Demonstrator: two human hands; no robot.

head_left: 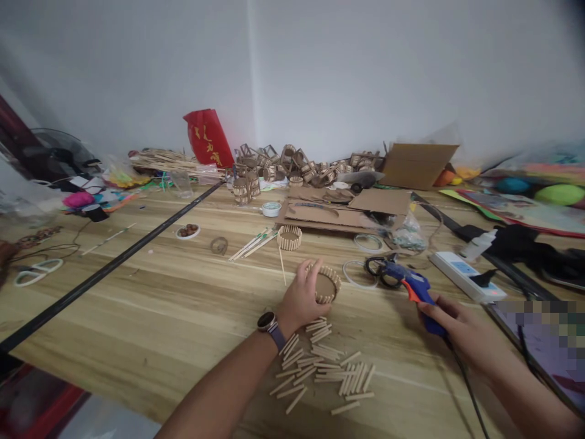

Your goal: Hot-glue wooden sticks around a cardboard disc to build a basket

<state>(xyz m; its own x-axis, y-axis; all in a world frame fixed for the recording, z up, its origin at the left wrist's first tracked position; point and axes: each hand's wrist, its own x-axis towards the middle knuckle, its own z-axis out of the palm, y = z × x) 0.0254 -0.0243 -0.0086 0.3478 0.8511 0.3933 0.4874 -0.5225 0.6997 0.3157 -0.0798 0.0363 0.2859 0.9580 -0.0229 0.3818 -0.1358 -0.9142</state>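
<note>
My left hand (302,294), a watch on its wrist, curls round the left side of a small round basket (338,281) of short upright wooden sticks with a brown cardboard base. Part of its wall is hidden behind my fingers. My right hand (461,323) grips a blue hot glue gun (418,286) with an orange trigger, its nozzle pointing left and held apart from the basket. Many short cut sticks (326,366) lie loose in front of my left hand. A second stick-walled basket (289,238) stands just behind.
Longer sticks (251,245) and a dish of brown beads (187,231) lie left of centre. Flat cardboard (333,213) and piled stick pieces (297,163) are at the back. A white power strip (467,277) stands right; scissors (39,272) lie far left. The glue gun's cord trails down the front.
</note>
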